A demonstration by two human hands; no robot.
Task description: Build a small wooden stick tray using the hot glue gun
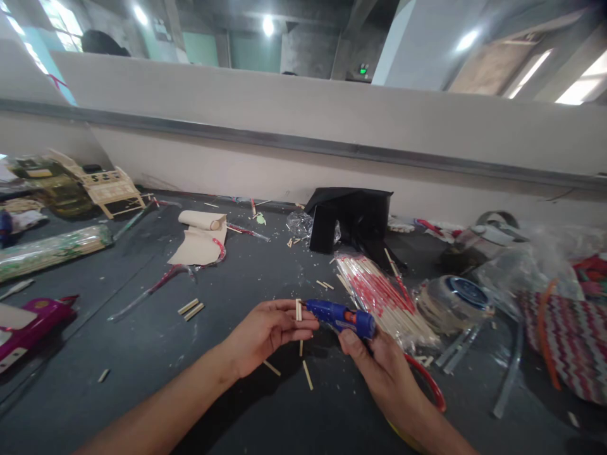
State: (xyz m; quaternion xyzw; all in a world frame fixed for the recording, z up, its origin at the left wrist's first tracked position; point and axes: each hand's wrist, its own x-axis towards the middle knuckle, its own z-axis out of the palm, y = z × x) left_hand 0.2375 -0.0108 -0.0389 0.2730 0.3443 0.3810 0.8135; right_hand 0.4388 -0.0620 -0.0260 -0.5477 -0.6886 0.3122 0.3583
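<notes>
My left hand pinches a short wooden stick, held upright between thumb and fingers. My right hand grips a blue glue gun, its nozzle pointing left and touching the top of the stick. A red cord curls from under my right hand. Several short cut sticks lie on the dark table just below my hands.
A bundle of long sticks in red-printed wrappers lies right of the glue gun. A black box stands behind, a paper roll at centre left, a wooden model and bamboo mat roll far left, and bags and a woven basket at right.
</notes>
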